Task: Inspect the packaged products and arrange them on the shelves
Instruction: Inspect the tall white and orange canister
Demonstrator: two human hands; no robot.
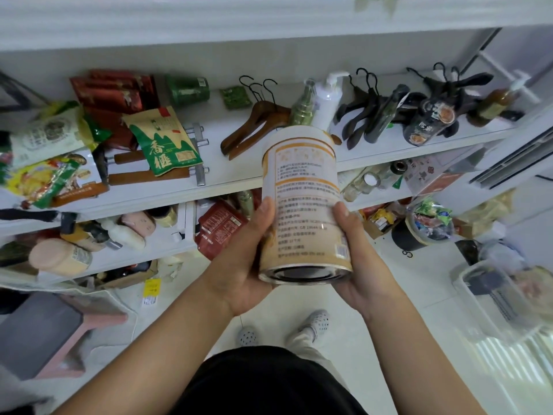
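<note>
My left hand (248, 250) and right hand (356, 250) clasp the cream-and-orange cylindrical tin (303, 202) at frame centre, printed label facing me.

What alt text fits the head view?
A person's left hand and right hand grip a tall cream can from either side, printed label facing the camera. Behind it, white shelves hold snack bags, wooden hangers and bottles.

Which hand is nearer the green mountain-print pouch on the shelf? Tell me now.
Left. The left hand grips the can below and right of the green mountain-print pouch; the right hand holds the can's other side, farther off.
</note>
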